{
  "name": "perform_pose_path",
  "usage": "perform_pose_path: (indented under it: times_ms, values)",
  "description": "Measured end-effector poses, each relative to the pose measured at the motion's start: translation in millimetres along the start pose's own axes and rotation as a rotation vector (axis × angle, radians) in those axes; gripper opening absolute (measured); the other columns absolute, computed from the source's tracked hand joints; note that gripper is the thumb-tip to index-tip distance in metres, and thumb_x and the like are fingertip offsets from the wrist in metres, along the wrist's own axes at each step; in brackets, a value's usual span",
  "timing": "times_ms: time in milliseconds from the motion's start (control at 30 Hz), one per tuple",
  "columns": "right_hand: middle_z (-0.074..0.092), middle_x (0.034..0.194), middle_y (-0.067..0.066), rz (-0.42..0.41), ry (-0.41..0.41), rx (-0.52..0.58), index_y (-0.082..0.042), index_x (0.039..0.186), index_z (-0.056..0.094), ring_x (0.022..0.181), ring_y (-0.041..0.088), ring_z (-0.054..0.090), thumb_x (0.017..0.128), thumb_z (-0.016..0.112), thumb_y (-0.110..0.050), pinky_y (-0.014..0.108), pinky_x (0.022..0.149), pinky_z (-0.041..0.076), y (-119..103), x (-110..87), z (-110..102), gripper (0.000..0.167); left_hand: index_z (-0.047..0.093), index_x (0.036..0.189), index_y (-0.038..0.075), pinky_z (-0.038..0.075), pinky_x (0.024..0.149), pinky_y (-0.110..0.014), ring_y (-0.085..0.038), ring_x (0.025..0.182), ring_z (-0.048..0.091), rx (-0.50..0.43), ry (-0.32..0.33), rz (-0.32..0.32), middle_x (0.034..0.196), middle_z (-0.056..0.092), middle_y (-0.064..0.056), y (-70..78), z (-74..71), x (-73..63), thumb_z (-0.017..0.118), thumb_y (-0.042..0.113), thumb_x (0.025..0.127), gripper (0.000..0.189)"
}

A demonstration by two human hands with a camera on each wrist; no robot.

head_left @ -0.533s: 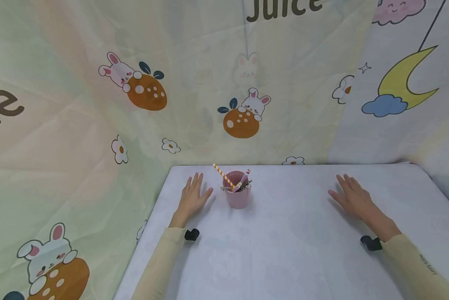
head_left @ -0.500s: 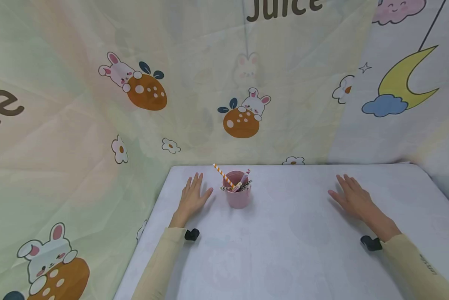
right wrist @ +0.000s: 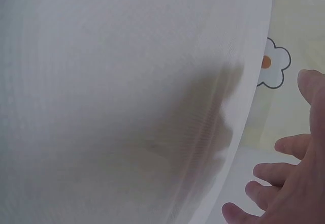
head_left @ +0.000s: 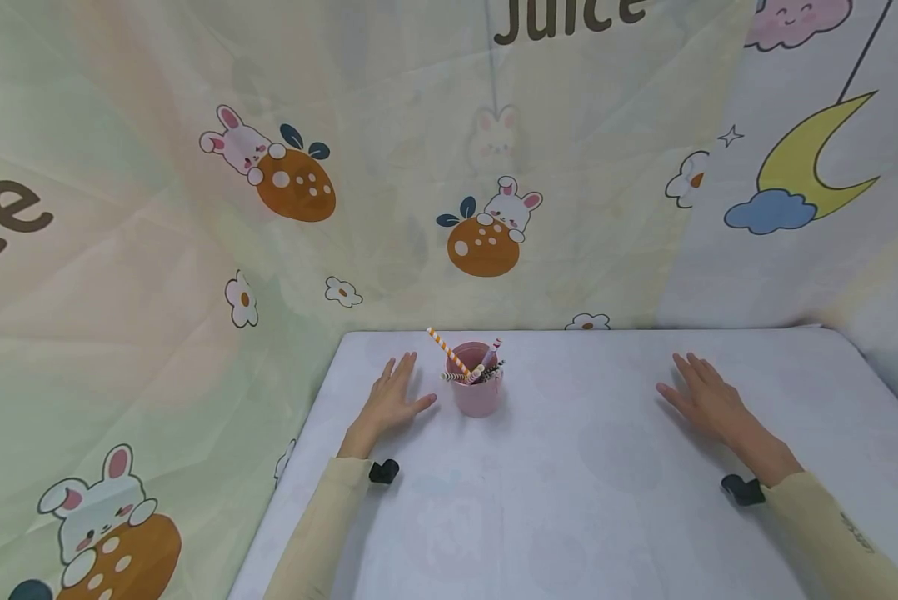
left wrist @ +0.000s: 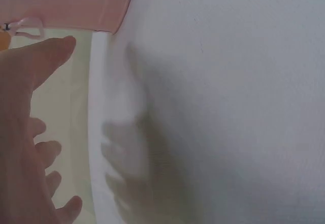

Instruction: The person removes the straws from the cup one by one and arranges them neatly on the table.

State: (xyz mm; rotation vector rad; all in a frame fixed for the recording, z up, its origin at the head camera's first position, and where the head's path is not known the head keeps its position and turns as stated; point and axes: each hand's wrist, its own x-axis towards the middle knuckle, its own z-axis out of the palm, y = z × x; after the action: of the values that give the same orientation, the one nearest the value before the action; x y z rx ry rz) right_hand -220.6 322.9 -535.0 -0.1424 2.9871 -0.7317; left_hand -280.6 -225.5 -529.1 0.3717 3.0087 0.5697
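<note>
A small pink bucket (head_left: 477, 402) stands on the white table, with several patterned paper straws in it. One orange-striped straw (head_left: 447, 350) leans out to the upper left; black-and-white and pinkish ones lie lower across the rim. My left hand (head_left: 387, 407) is just left of the bucket, fingers spread and thumb toward it, holding nothing. In the left wrist view the bucket's pink wall (left wrist: 66, 3) shows beyond the thumb, apart from it. Far to the right, my right hand (head_left: 710, 404) hovers with fingers extended and nothing in it; its shadow falls on the cloth in the right wrist view.
The white-covered table (head_left: 569, 500) reaches back to a printed fabric backdrop (head_left: 389, 250) with rabbits, flowers and a moon. Fabric also hangs along the left and right sides. Black wrist cameras (head_left: 384, 472) sit at both cuffs.
My left hand has turned slightly, its thumb and fingers shifting right toward the bucket. The right hand has barely moved. The bucket and straws stay in place.
</note>
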Motion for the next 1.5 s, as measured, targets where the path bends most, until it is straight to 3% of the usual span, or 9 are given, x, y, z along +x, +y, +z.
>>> perform_pose_path:
  times_ms: [167,300,500,600,800,1033,1367,1500]
  values:
    - [0.008,0.158,0.040,0.005,-0.003,-0.014,0.009,0.156,0.011,0.145,0.059,0.007,0.104,0.040,-0.056,0.080,0.108,0.013,-1,0.4,0,0.088,0.006,0.163,0.026,0.016,0.122,-0.063,-0.032,0.158,0.004,-0.082,-0.046,0.071,0.170,0.013,-0.001,11.1,-5.1,0.1,0.064,0.066,0.087,0.103]
    - [0.008,0.158,0.040,0.006,-0.001,0.000,0.008,0.156,0.011,0.145,0.059,0.007,0.104,0.040,-0.055,0.080,0.108,0.012,-2,-0.4,0,0.087,0.004,0.162,0.032,0.017,0.122,-0.063,-0.032,0.157,0.004,-0.177,-0.092,0.107,0.170,0.014,-0.004,25.2,-12.2,1.3,0.067,0.065,0.086,0.105]
    - [0.007,0.158,0.039,0.011,-0.020,0.017,0.008,0.156,0.010,0.146,0.058,0.004,0.104,0.040,-0.056,0.080,0.109,0.010,-5,0.4,1,0.088,0.010,0.163,0.018,0.017,0.123,-0.060,-0.037,0.157,0.006,-0.242,-0.123,0.150,0.169,0.012,-0.016,43.8,-19.3,4.7,0.069,0.058,0.087,0.105]
    - [0.007,0.159,0.039,0.012,-0.030,0.024,0.008,0.157,0.009,0.146,0.058,0.004,0.104,0.039,-0.058,0.080,0.109,0.010,-7,1.0,0,0.089,0.010,0.163,0.015,0.018,0.124,-0.057,-0.034,0.157,0.006,-0.255,-0.139,0.149,0.169,0.011,-0.016,50.0,-21.2,5.3,0.070,0.059,0.087,0.106]
    - [0.007,0.159,0.039,0.006,-0.037,0.023,0.008,0.157,0.009,0.146,0.058,0.004,0.104,0.038,-0.058,0.080,0.109,0.011,-8,0.4,0,0.089,0.009,0.163,0.023,0.017,0.124,-0.058,-0.029,0.157,0.006,-0.342,-0.158,0.164,0.169,0.011,-0.009,57.5,-22.4,7.7,0.070,0.058,0.086,0.104]
    - [0.005,0.160,0.038,-0.004,-0.053,0.050,0.004,0.158,0.008,0.147,0.057,0.003,0.104,0.038,-0.059,0.079,0.109,0.010,-12,0.7,0,0.088,0.016,0.162,0.023,0.019,0.123,-0.057,-0.029,0.156,0.011,-0.344,-0.152,0.185,0.168,0.017,-0.008,62.1,-21.1,14.0,0.070,0.055,0.088,0.097]
    - [0.005,0.161,0.037,-0.004,-0.063,0.072,0.001,0.159,0.007,0.147,0.056,0.003,0.104,0.037,-0.058,0.080,0.109,0.009,-22,0.5,4,0.086,0.027,0.157,0.029,0.024,0.121,-0.058,-0.029,0.152,0.023,-0.373,-0.113,0.270,0.160,0.034,-0.004,67.5,-17.1,21.6,0.074,0.043,0.089,0.084]
    - [0.006,0.160,0.037,-0.002,-0.063,0.066,0.002,0.159,0.007,0.147,0.057,0.005,0.104,0.037,-0.059,0.080,0.109,0.011,-23,-0.1,5,0.087,0.028,0.157,0.029,0.023,0.121,-0.058,-0.030,0.152,0.022,-0.372,-0.115,0.264,0.161,0.034,-0.005,67.7,-17.0,22.6,0.075,0.042,0.088,0.085]
